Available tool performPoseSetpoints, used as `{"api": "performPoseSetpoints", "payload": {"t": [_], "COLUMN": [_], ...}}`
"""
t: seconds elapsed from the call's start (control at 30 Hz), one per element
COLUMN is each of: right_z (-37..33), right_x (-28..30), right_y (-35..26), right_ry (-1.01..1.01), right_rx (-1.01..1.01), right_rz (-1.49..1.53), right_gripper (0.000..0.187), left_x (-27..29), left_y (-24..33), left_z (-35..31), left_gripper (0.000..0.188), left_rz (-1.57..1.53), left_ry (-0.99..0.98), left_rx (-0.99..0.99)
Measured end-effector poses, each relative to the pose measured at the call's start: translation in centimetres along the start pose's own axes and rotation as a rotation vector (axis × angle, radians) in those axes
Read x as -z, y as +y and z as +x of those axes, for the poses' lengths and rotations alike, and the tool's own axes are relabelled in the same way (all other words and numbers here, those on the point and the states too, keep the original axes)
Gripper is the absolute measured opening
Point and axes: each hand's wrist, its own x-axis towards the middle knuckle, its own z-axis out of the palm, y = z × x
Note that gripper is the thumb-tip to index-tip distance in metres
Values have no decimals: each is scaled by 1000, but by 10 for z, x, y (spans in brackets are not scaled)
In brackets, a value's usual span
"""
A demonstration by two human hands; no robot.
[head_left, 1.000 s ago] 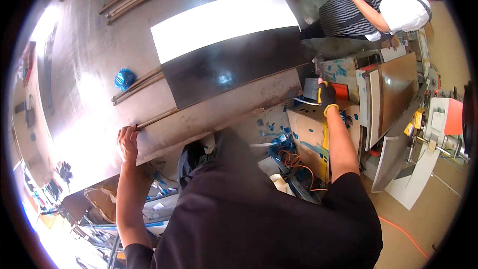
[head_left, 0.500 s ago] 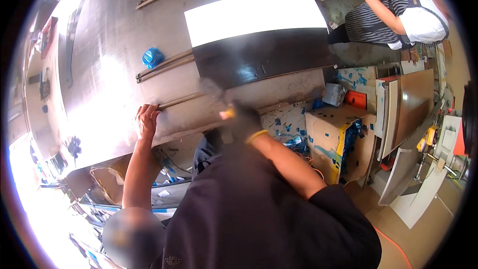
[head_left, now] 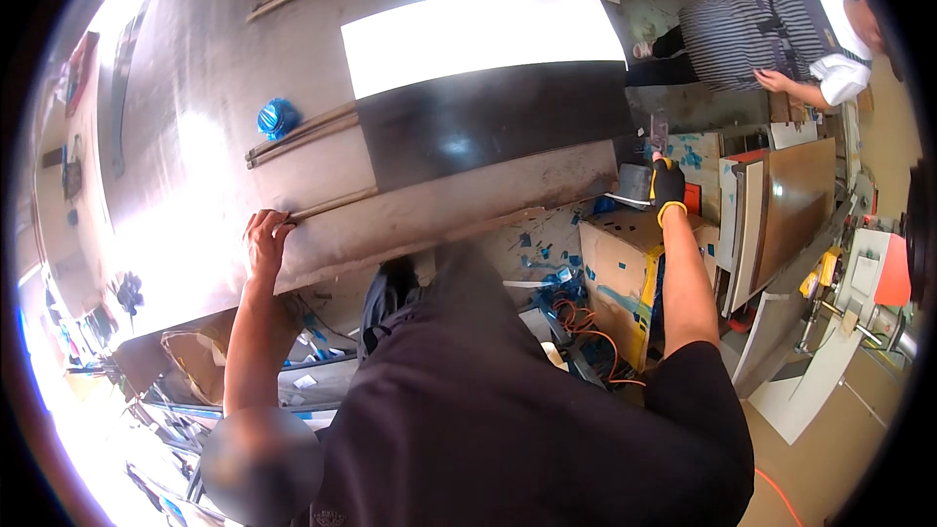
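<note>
Plainly, the left hand (head_left: 264, 237), bare, is clamped on the near end of a thin stick (head_left: 337, 204), which lies on the desk (head_left: 468, 182) close to its front edge. The stick's long axis runs rightward and slightly away from the person, roughly in line with that edge; its far end points to the lower left corner of a dark sheet (head_left: 498, 122), and whether it passes beneath cannot be told. Well to the right, the right hand (head_left: 668, 182), in a dark glove with a yellow cuff, is curled around a flat tool (head_left: 660, 130) that sticks out beyond the thumb, too blurred to name more closely. Just beside this hand is a grey container (head_left: 634, 182), above a cardboard box (head_left: 617, 263) with blue specks. A small pale mark is on the dark shirt (head_left: 468, 410), near the lower edge of the view; its lettering is too small to make out for sure. Beyond the stick lie two more sticks (head_left: 305, 134) on a similar slant, a blue ball-like bundle (head_left: 277, 118), and a bright white sheet (head_left: 488, 37) along the dark one. At the upper right stands a co-worker in a striped apron (head_left: 732, 37).
</note>
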Motion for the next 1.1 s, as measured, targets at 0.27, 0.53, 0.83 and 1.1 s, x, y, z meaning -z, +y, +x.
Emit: {"api": "performPoseSetpoints", "payload": {"t": [0.27,0.53,0.83,1.1], "right_z": [-201,-315,-66,-97], "right_x": [-113,-177,-51,-60], "right_y": [-117,-261,-44,-51], "right_ry": [-253,-568,52,123], "right_rx": [174,496,41,182], "right_rz": [50,-65,37,104], "right_gripper": [40,46,54,56], "left_x": [2,1,8,15], "left_y": [0,-3,8,7], "left_z": [-6,-1,-2,-10], "left_gripper": [20,20,22,23], "left_rz": [43,43,48,63], "left_ry": [4,-12,-45,-14], "left_rx": [-19,-51,10,-32]}}
